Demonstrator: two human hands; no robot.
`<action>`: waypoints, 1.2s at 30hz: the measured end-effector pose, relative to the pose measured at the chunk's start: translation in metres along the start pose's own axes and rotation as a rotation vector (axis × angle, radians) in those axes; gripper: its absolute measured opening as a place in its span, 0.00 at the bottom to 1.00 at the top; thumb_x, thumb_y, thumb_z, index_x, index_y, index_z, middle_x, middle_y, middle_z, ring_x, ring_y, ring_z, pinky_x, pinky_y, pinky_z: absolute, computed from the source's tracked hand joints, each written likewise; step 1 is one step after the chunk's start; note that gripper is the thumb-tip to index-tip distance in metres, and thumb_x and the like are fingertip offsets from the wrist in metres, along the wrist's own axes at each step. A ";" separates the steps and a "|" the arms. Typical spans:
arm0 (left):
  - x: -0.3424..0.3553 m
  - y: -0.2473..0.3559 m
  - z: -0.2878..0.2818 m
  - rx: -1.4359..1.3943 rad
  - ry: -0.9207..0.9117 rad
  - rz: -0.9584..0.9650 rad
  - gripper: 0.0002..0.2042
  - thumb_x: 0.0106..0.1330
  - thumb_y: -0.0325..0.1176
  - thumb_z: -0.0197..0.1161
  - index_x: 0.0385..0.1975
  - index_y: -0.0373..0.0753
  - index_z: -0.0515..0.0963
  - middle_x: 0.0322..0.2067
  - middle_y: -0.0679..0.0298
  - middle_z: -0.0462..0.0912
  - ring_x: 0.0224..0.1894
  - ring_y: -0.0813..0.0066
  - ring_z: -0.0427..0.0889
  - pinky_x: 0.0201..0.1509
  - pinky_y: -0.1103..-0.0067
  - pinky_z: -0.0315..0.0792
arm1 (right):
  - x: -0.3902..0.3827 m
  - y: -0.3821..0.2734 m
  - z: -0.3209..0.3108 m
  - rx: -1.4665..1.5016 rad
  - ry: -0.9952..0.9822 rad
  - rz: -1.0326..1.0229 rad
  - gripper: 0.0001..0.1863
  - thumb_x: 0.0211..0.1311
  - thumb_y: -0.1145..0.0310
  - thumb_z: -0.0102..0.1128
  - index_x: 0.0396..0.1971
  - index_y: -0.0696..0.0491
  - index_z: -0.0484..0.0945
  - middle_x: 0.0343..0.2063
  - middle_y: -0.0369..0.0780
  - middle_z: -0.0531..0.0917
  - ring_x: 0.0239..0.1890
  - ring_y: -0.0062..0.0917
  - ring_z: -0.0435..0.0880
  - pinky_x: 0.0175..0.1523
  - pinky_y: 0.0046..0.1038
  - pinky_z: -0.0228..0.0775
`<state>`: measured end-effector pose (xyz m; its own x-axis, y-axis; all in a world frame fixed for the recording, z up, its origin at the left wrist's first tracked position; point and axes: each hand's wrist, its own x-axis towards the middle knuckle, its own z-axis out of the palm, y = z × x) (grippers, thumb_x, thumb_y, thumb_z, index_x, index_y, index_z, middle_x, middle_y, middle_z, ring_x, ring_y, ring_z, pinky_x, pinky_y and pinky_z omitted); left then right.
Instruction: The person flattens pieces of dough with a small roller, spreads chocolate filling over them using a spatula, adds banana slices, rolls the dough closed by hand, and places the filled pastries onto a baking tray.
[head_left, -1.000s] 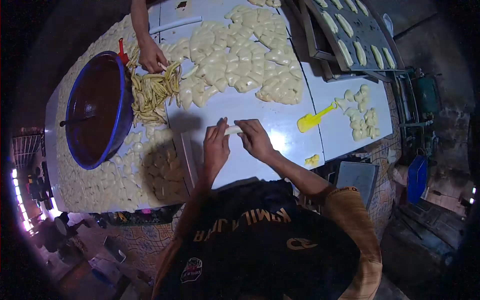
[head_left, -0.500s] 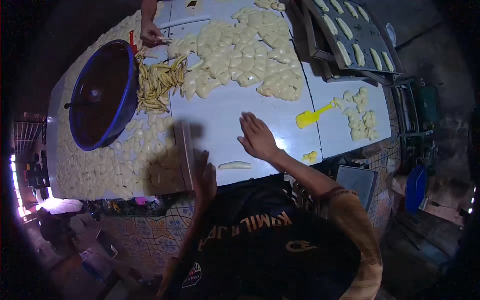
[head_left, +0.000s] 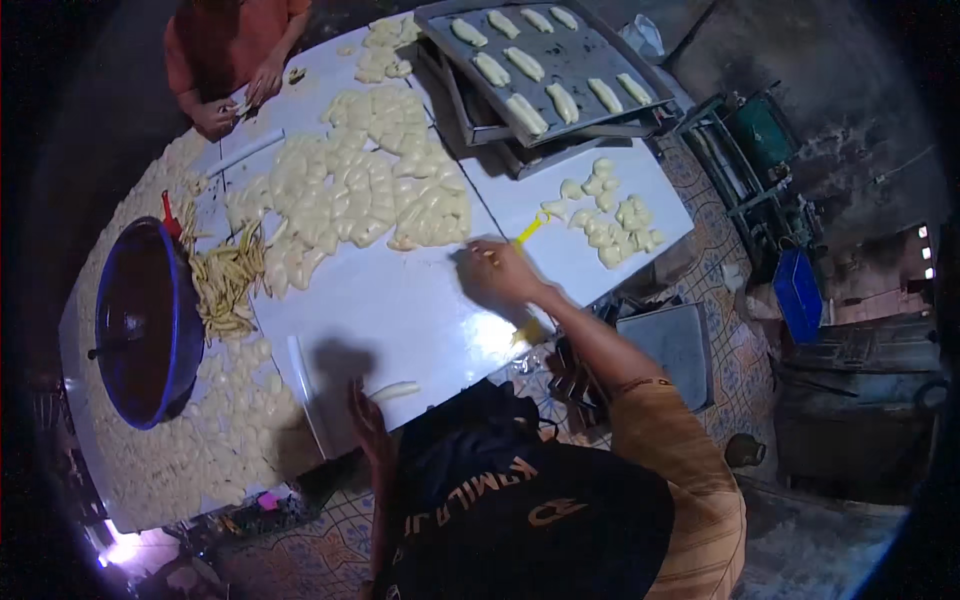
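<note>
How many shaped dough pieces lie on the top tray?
10 dough pieces on the tray: four in the far row, two in the middle, four in the near row. None there look hidden.

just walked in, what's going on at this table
Two people are handling dough at a white table. The nearer one's left hand is beside a pale dough roll; their right hand is near a yellow scraper, its grip unclear. The co-worker opposite has a small pale piece between both hands. Dough pieces cover much of the table, with a blue basin at left and shaped rolls on a metal tray.
</note>
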<state>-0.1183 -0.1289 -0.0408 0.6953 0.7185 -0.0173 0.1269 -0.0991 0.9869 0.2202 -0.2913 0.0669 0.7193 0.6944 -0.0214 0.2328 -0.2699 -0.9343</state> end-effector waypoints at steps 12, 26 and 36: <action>0.042 -0.013 -0.012 0.184 0.250 0.171 0.24 0.77 0.38 0.51 0.68 0.31 0.66 0.60 0.51 0.76 0.66 0.59 0.72 0.72 0.66 0.62 | 0.053 0.159 -0.209 -0.529 0.444 -0.066 0.06 0.54 0.72 0.66 0.31 0.57 0.84 0.32 0.45 0.84 0.33 0.36 0.82 0.46 0.32 0.76; 0.068 0.127 0.071 -0.404 -0.366 -0.081 0.22 0.76 0.25 0.54 0.67 0.29 0.60 0.43 0.56 0.83 0.34 0.72 0.85 0.31 0.80 0.78 | -0.041 -0.079 0.043 0.002 -0.404 -0.306 0.43 0.62 0.81 0.63 0.76 0.51 0.55 0.63 0.42 0.75 0.55 0.28 0.78 0.57 0.27 0.74; 0.079 0.083 0.029 0.429 0.197 0.048 0.13 0.70 0.37 0.64 0.47 0.37 0.75 0.35 0.57 0.81 0.36 0.65 0.81 0.41 0.67 0.72 | -0.021 -0.055 0.168 0.041 -0.133 -0.126 0.11 0.67 0.73 0.60 0.44 0.62 0.84 0.42 0.50 0.85 0.45 0.39 0.85 0.52 0.37 0.76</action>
<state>-0.0326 -0.1002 0.0354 0.5651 0.8191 0.0982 0.4076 -0.3807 0.8300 0.0830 -0.1792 0.0588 0.5922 0.8040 0.0526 0.2866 -0.1492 -0.9464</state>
